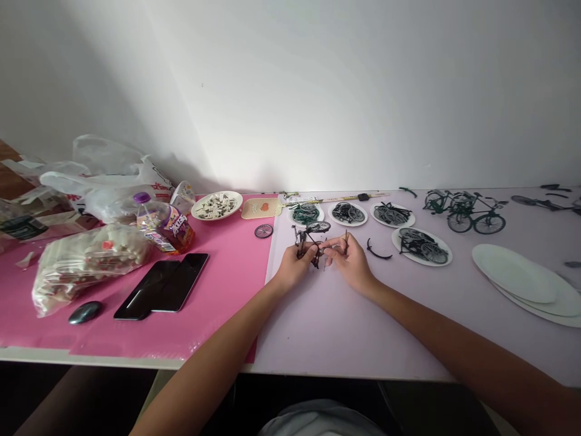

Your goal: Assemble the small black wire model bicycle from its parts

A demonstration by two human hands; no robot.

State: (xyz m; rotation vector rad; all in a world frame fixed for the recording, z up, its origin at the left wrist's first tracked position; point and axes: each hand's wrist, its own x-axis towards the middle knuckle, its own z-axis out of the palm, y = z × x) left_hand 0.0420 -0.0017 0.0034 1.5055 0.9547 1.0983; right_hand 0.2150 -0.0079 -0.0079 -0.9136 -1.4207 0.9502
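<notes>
Dark miniature bicycle, thin plastic-looking frame (312,237), partly built, mid-view above the pale lilac tabletop (327,333), near the pink sheet's edge. Left hand (294,265): closed, thumb and fingers pinching the bicycle. Right hand (351,263): fingers bent, half closed, gripping a slim brownish stick (346,238) that pokes up; thumb and fingertips right at the bicycle, contact too small to confirm. Fingertips of both hands almost meet.

Just beyond: three small white plates (348,224) in a row with green and black bicycle parts; a fourth white plate of black parts (424,263) nearer, right. Curved black strip (379,252) between it and right hand. Loose black spoked wheel (264,231) on the bright pink sheet (222,309), left. Farther right: dark green standing bicycles (488,221), stacked white oval plates (512,272). Farther left: two black phones (181,284), purple-capped bottle (166,229), clear plastic bag (88,260).
</notes>
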